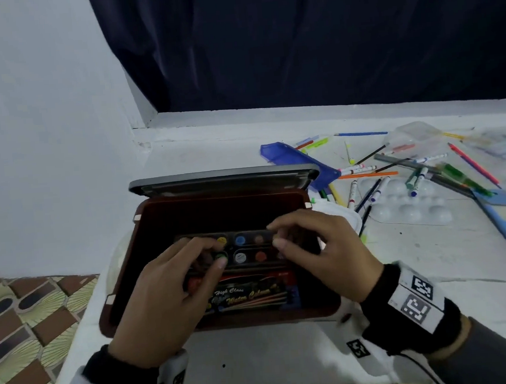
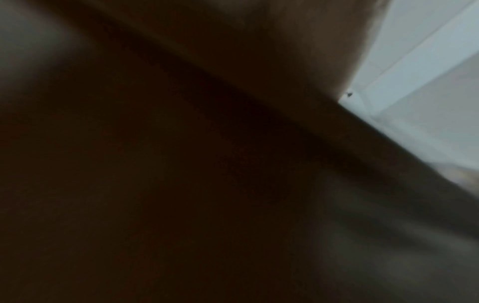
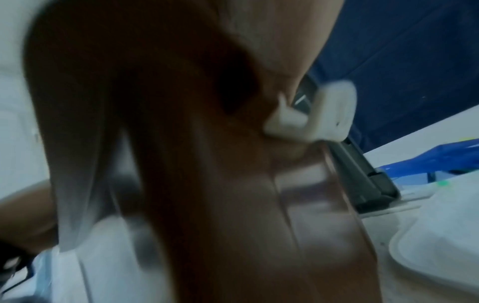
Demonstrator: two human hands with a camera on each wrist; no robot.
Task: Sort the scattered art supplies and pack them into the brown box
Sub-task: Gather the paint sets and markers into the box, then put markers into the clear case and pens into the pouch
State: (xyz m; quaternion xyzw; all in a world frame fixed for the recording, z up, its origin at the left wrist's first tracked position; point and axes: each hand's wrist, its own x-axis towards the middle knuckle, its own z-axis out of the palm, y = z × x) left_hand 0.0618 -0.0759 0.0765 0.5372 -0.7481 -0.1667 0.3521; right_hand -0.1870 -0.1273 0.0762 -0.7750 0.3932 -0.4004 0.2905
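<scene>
Both hands (image 1: 243,271) low inside brown box (image 1: 121,262)

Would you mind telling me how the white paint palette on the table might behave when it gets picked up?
The white palette looks like thin moulded plastic, so probably light and somewhat flexible. Several markers lie across its wells and would likely roll off if it tilts. Its smooth, rounded wells may feel slippery, so gripping the rim seems safer.

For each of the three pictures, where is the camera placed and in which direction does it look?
Head: worn high, looks forward and down at the open brown box holding a paint set; left hand and right hand show.
Left wrist: almost all dark and blurred; only a white surface is clear.
Right wrist: looks along the box's outer wall; a blurred part of the hand shows at the top.
Shared: head and right wrist both show the blue case.
</scene>
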